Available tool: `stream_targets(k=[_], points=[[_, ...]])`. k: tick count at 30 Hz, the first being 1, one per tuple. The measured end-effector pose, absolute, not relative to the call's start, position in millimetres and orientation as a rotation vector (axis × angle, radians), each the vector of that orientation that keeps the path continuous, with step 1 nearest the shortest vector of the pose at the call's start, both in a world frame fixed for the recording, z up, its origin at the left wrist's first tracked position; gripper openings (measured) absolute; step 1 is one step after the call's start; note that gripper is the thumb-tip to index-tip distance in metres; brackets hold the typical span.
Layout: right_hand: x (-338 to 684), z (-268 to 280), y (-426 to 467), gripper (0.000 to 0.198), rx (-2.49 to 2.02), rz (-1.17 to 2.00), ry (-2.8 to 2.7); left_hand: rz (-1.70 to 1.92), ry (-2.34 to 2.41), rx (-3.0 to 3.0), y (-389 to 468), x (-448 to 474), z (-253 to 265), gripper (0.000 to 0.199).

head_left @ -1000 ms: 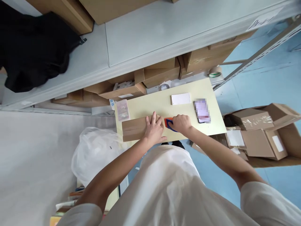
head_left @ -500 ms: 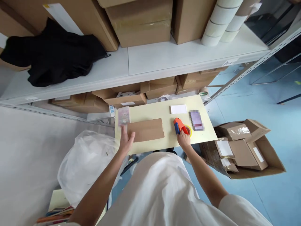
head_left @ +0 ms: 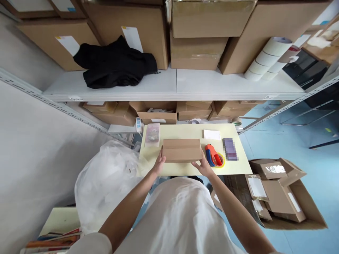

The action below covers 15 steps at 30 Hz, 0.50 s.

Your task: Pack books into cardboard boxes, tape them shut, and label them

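A closed cardboard box (head_left: 181, 149) is held between my two hands over the pale yellow table (head_left: 180, 169). My left hand (head_left: 159, 163) grips its left end, and my right hand (head_left: 203, 165) grips its right end with the thumb along the near side. Just right of my right hand lies an orange and blue tape dispenser (head_left: 213, 155) with a roll of tape. Beyond it are a white pad of labels (head_left: 212, 134) and a blurred purple item (head_left: 230, 149). A clear plastic packet (head_left: 153, 134) lies at the table's far left.
A grey shelf (head_left: 196, 83) with cartons and a black garment (head_left: 113, 65) runs behind the table. A large open carton (head_left: 309, 208) of packed boxes stands on the right. A white plastic bag (head_left: 103, 183) bulges at the left.
My right hand has let go of the tape dispenser and taken the box's right end. My left hand has moved right with the box. The view has shifted left.
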State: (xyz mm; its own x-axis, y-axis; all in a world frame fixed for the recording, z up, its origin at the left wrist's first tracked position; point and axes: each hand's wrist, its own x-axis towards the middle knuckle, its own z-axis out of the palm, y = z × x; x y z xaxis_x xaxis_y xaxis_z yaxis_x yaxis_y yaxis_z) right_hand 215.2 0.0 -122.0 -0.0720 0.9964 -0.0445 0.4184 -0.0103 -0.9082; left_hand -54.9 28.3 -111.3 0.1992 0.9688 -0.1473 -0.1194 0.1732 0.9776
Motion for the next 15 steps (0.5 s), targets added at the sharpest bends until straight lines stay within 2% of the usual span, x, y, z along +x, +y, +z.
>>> stream_targets(k=[5, 10, 15], points=[[211, -120, 2, 0.075, -1.459, 1.214, -1.434, 0.984, 0.976, 1.076, 25, -54, -109, 0.092], [216, -123, -4, 0.065, -1.546, 1.213, -1.424, 0.937, 1.096, 1.149, 20, -60, -114, 0.101], [218, -118, -5, 0.063, -1.506, 1.271, -1.466, 0.980, 1.109, 1.157, 10, -66, -117, 0.089]])
